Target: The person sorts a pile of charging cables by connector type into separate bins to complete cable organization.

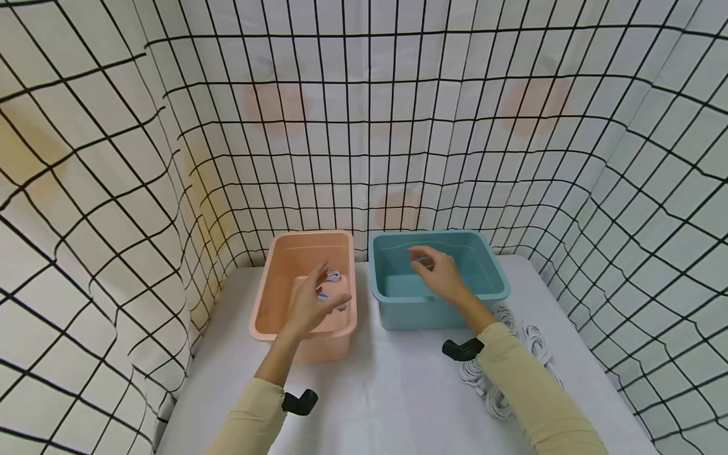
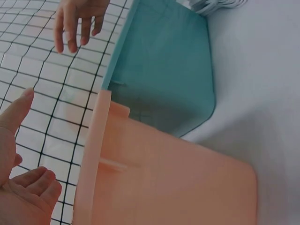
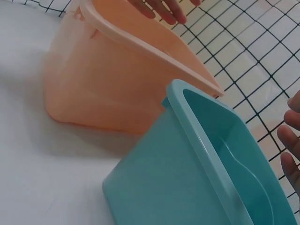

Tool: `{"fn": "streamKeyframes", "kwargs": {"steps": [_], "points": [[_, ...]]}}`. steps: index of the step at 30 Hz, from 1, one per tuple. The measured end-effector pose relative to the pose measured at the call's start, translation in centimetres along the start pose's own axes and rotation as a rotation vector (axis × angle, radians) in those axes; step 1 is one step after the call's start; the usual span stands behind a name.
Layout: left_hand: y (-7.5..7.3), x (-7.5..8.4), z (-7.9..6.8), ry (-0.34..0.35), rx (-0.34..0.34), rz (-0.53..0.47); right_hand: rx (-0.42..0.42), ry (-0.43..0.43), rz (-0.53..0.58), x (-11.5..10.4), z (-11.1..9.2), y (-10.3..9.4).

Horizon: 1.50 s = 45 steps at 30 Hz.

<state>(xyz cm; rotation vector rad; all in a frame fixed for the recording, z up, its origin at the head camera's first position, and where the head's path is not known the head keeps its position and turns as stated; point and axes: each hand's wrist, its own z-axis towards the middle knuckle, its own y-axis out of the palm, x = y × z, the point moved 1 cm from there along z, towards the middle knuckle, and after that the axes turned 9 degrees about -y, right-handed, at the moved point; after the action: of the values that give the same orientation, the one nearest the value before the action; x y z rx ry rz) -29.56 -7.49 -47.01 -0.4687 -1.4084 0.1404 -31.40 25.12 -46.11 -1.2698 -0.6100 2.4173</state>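
My left hand (image 1: 311, 305) hovers over the peach plastic bin (image 1: 260, 309), thumb and fingers spread apart with nothing between them. Inside that bin lie a few small bundles of white cable (image 1: 333, 276), partly hidden behind the hand. Over the teal bin (image 1: 423, 316) is my right hand (image 1: 440, 273), its fingers loosely bent and holding nothing. In the left wrist view the left palm (image 2: 30, 197) is bare beside the peach rim. The right wrist view shows the right fingertips (image 3: 289, 136) above the teal bin's opening, touching nothing.
Several coiled white cables (image 1: 536, 344) lie on the white table (image 1: 387, 398), partly under the right forearm. Black wire mesh (image 1: 370, 120) surrounds the table at the back and both sides. The two bins stand side by side with a narrow gap.
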Motion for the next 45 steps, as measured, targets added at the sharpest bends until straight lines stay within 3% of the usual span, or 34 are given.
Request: {"fn": "streamKeyframes", "kwargs": {"steps": [15,23,31,39,45], "points": [[4.0,1.5,1.5,0.019,-0.043,-0.036,0.052,-0.013,-0.023,0.8,-2.2,-3.0],[7.0,2.3,2.0,-0.056,-0.099,-0.079,0.071,0.027,-0.066,1.5,-3.2,-4.5],[9.0,3.1,2.6,-0.083,-0.060,0.015,0.086,0.051,-0.055,2.2,-4.5,-5.8],[11.1,2.9,3.2,-0.055,-0.075,0.056,0.120,0.115,-0.057,2.5,-6.1,-7.3],[12.7,2.7,3.2,-0.117,-0.017,0.075,0.139,0.110,-0.080,3.3,-7.4,-8.0]]}}
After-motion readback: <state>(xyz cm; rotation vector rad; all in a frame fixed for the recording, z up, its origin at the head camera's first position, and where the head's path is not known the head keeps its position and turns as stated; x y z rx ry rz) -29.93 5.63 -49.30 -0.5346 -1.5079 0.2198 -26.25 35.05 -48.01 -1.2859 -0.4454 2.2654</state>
